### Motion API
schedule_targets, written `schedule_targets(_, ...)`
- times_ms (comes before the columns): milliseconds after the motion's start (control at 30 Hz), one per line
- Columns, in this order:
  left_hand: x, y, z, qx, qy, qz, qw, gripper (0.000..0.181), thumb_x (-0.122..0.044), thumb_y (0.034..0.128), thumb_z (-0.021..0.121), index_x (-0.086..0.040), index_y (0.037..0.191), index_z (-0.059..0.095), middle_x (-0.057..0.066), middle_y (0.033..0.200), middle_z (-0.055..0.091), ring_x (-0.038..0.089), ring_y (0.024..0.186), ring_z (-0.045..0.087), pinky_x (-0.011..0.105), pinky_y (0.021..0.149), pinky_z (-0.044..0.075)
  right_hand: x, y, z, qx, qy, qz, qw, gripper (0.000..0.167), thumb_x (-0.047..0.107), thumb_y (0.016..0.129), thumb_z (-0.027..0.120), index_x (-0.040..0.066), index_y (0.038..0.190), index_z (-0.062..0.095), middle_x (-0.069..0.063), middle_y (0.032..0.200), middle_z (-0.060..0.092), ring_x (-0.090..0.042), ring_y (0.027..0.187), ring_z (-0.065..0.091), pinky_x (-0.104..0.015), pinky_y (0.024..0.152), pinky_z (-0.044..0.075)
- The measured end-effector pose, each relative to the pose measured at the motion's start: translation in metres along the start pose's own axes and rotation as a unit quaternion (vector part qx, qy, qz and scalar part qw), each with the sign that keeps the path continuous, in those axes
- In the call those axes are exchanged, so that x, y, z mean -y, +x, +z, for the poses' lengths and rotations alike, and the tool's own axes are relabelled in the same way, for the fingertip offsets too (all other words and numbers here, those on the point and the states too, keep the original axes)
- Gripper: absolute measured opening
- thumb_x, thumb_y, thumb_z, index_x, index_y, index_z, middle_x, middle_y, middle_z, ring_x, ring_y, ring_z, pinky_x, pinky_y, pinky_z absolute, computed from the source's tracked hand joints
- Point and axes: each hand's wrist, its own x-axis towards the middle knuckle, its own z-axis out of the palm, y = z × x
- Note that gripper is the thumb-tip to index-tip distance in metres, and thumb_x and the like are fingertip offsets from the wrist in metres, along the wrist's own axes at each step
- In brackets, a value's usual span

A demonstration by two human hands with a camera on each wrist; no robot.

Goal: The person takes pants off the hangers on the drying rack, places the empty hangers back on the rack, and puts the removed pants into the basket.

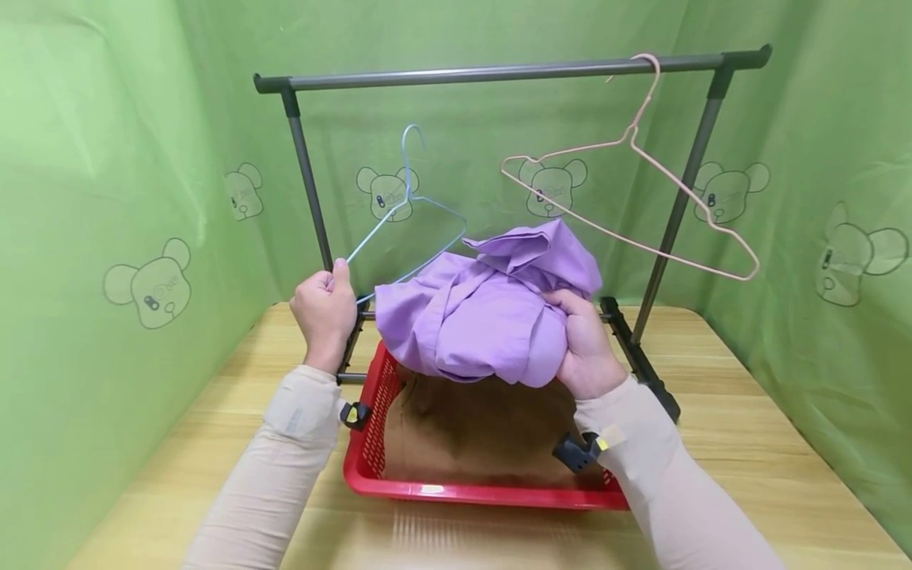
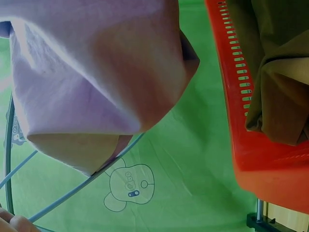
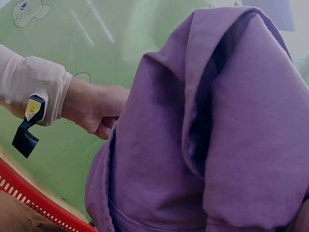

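My left hand grips a blue wire hanger by its left corner, thumb up, with the hook pointing upward. Bunched purple cloth is held by my right hand at its right side, thumb over the fabric and the other fingers hidden behind it. The cloth overlaps the lower right part of the blue hanger in the head view. In the left wrist view the purple cloth hangs over the hanger's wire. The right wrist view shows folds of the cloth close up, my left hand beyond.
A red basket with brown cloth inside stands on the wooden table, below my hands. Behind it rises a dark metal rack. A pink hanger hangs bare from the bar's right part. Green curtain surrounds the table.
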Motion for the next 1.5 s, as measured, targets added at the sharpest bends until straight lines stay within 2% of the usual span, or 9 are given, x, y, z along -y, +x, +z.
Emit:
schedule_targets(300,-0.002,0.002,0.0,0.002,0.005,0.006,1.0,0.05,-0.031,0.0947,0.057,-0.017,0.051,0.037,-0.006,0.044,0.032,0.019,0.048,0.034,0.031,0.057,0.029,0.001,-0.003,-0.003,-0.007,0.01,0.015,0.9998,0.03,-0.007,0.096,0.029,0.0,0.115,0.052,-0.006,0.115,0.057,-0.017,0.106,0.053,-0.025,0.1,0.038)
schedule_targets(633,-0.004,0.003,-0.001,0.0,-0.001,0.003,1.0,0.05,-0.03,0.095,0.058,-0.017,0.051,0.037,-0.006,0.044,0.032,0.017,0.047,0.033,0.031,0.055,0.029,-0.002,-0.007,-0.005,-0.011,0.012,0.043,0.999,0.026,-0.004,0.098,0.031,0.001,0.108,0.055,-0.006,0.106,0.059,-0.017,0.096,0.056,-0.025,0.091,0.044)
schedule_targets(967,-0.004,0.003,-0.002,-0.007,-0.003,0.0,1.0,0.05,-0.028,0.0951,0.058,-0.017,0.051,0.037,-0.006,0.044,0.033,0.018,0.047,0.034,0.031,0.056,0.029,-0.006,-0.009,-0.009,0.005,0.028,0.055,0.9981,0.028,-0.003,0.098,0.028,0.001,0.103,0.055,-0.007,0.1,0.059,-0.017,0.09,0.057,-0.025,0.085,0.045)
schedule_targets(1267,-0.002,0.003,-0.002,-0.001,-0.006,-0.012,0.9999,0.05,-0.029,0.0957,0.058,-0.015,0.052,0.038,-0.005,0.045,0.034,0.018,0.048,0.034,0.031,0.056,0.029,-0.008,-0.011,-0.014,0.013,0.024,0.067,0.9974,0.017,-0.004,0.096,0.039,0.001,0.102,0.054,-0.006,0.097,0.059,-0.016,0.086,0.058,-0.025,0.081,0.047)
schedule_targets(1500,-0.002,0.003,-0.001,-0.005,-0.005,0.002,1.0,0.051,-0.028,0.095,0.058,-0.017,0.051,0.037,-0.006,0.044,0.032,0.018,0.049,0.034,0.031,0.057,0.029,-0.009,-0.012,-0.018,0.013,0.032,0.083,0.996,0.022,-0.001,0.098,0.032,0.001,0.104,0.053,-0.007,0.097,0.059,-0.017,0.086,0.058,-0.025,0.08,0.047)
